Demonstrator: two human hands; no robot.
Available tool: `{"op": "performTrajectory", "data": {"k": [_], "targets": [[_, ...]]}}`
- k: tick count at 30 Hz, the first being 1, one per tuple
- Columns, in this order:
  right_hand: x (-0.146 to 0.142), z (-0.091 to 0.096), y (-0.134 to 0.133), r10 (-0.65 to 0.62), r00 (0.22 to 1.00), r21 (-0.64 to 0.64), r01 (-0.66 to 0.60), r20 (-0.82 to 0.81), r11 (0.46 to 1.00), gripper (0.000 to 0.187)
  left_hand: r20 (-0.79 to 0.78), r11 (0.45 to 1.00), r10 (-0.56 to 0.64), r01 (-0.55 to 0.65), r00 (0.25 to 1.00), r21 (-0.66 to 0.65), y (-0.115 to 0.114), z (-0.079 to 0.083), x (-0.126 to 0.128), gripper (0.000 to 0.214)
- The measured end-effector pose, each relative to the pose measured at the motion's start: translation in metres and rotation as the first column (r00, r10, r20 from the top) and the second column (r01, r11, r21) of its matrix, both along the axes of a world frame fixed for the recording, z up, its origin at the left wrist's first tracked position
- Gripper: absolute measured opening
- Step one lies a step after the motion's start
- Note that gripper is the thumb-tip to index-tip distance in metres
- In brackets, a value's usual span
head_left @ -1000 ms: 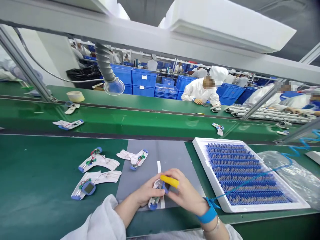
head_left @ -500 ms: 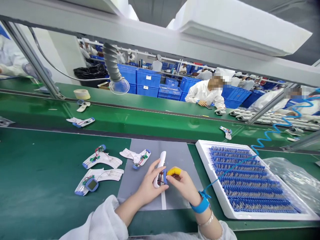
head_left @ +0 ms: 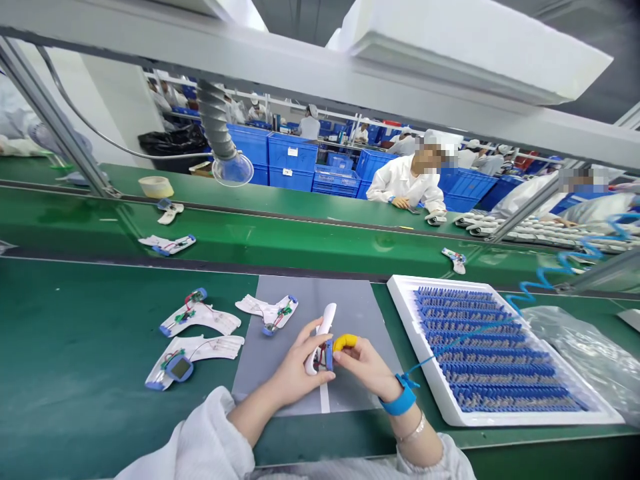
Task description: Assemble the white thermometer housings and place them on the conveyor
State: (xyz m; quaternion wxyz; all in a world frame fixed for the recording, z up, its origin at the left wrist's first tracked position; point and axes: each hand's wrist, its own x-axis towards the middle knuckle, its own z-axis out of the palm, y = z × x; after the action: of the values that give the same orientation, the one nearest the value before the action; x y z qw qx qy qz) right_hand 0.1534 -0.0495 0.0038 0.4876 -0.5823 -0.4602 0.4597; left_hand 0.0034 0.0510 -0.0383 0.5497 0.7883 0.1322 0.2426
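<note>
Head view: left hand (head_left: 295, 365) clenched round a glossy white plastic shell (head_left: 323, 333), held upright above a grey mat (head_left: 300, 297) on the green counter (head_left: 75, 333). Right hand (head_left: 364, 368), yellow finger cot (head_left: 345, 342) on, sits at a blue plastic part (head_left: 329, 355) on the shell, grasp unclear. Matte blue wrist strap (head_left: 400, 402) on right wrist. To the left, white wired assemblies (head_left: 200, 321); to the right, white foam tray (head_left: 411, 340) with packed rows of small blue parts (head_left: 485, 350)
</note>
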Motion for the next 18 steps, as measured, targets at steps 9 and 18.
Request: {"op": "performTrajectory", "data": {"k": [9,18], "targets": [[-0.005,0.005,0.002,-0.072,0.847,-0.026,0.1,0.527,0.995,0.01,-0.104,0.95,0.152,-0.116,0.983,0.29,-0.001,-0.011,0.002,0.05],[0.005,-0.007,0.007,-0.084,0.972,-0.127,0.057,-0.219,0.99,0.014,-0.018,0.999,0.037,-0.037,0.999,0.018,-0.001,-0.002,0.002,0.051]]}}
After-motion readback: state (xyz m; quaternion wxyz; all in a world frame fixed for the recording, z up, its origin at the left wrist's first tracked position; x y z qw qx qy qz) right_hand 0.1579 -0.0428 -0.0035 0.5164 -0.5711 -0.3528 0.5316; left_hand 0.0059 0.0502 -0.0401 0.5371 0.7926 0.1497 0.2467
